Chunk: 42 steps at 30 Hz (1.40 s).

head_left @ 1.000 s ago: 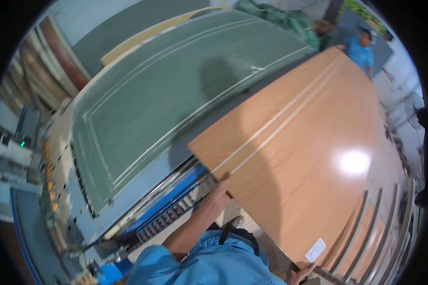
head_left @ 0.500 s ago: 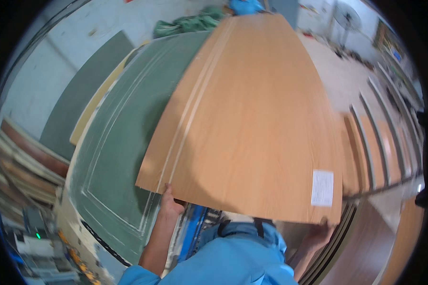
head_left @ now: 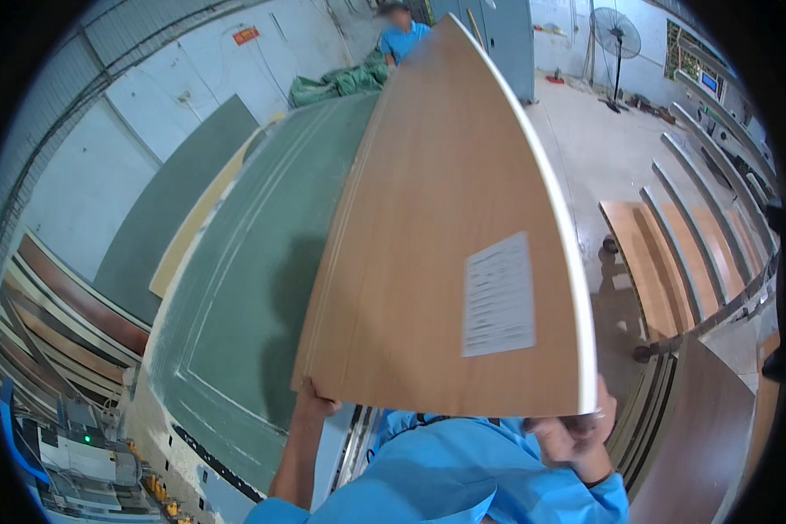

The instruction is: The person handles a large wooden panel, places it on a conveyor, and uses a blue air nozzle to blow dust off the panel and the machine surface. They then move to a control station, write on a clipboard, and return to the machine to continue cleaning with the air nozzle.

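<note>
A large wood-grain panel (head_left: 428,201) stretches away from me, tilted with its white right edge raised. Two pale parallel lines run along its left side, and a white paper sheet (head_left: 499,297) is stuck on its face near my end. At the near left corner my left hand (head_left: 316,400) is closed on the panel, thumb against its edge. My right hand (head_left: 575,430) grips around the near right corner; it is slightly blurred and some fingers are hidden. Under and left of the panel lies a green-topped work table (head_left: 236,288) with white outlines drawn on it.
A co-worker in blue (head_left: 402,39) is at the panel's far end. Stacked boards (head_left: 70,323) and a machine (head_left: 83,454) stand at left. To the right are a roller rack (head_left: 672,271) with panels, a brown board (head_left: 690,437), and a standing fan (head_left: 617,39) farther back.
The panel has tilted, its right side rising and its white edge coming into sight. My right hand has shifted round the near right corner. My left hand keeps its hold.
</note>
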Each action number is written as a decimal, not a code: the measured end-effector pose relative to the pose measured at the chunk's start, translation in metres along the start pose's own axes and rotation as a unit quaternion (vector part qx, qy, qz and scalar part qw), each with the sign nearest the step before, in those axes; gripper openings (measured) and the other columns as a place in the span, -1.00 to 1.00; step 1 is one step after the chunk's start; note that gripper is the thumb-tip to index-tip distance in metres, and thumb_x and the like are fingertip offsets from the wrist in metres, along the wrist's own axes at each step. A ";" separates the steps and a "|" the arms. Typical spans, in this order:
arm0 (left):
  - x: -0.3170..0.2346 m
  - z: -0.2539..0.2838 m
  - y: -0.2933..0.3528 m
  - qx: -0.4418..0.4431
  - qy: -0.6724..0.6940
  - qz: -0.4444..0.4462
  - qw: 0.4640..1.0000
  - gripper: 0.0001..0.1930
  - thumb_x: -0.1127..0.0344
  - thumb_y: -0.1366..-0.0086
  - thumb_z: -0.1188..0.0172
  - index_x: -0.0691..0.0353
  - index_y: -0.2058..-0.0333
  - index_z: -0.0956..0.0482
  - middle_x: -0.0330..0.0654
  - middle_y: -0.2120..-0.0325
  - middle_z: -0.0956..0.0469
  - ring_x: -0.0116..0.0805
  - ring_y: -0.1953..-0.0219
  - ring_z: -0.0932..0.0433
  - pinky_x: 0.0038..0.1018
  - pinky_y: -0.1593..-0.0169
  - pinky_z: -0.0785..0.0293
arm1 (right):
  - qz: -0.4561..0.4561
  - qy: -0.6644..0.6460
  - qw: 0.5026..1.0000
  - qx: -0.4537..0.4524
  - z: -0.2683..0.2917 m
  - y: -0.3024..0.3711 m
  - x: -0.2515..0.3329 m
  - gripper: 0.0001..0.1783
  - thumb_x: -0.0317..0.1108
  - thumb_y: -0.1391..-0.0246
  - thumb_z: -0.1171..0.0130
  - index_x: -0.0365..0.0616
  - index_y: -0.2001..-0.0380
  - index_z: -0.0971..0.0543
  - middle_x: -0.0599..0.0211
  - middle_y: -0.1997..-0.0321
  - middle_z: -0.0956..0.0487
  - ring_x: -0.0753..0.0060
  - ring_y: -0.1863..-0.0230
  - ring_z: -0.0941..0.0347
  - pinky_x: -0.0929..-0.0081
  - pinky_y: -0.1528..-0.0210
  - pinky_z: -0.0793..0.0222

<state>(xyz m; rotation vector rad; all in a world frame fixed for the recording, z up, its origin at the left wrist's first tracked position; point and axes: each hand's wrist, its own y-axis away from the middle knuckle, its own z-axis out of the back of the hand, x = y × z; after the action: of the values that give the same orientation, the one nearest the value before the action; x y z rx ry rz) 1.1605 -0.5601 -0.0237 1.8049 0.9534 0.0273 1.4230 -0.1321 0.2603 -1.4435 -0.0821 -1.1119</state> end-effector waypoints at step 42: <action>0.305 -0.249 -0.175 -0.257 -0.573 0.205 0.751 -0.69 0.04 -0.37 -0.15 0.10 0.08 -0.59 -0.22 0.40 -0.66 -0.33 0.44 -0.62 -0.36 0.40 -0.54 | -0.646 0.332 0.656 0.204 0.158 0.244 -1.057 -0.20 0.21 -0.10 -0.22 -0.31 -0.11 -0.42 -0.32 0.10 -0.62 -0.29 0.05 -0.60 -0.08 -0.03 -0.50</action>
<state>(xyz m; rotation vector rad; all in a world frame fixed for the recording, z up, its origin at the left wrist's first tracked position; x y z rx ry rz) 1.1582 -0.1559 -0.1720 1.1101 -0.3368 -0.4571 1.1032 0.5103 -0.5684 -0.2825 -0.8872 -2.5105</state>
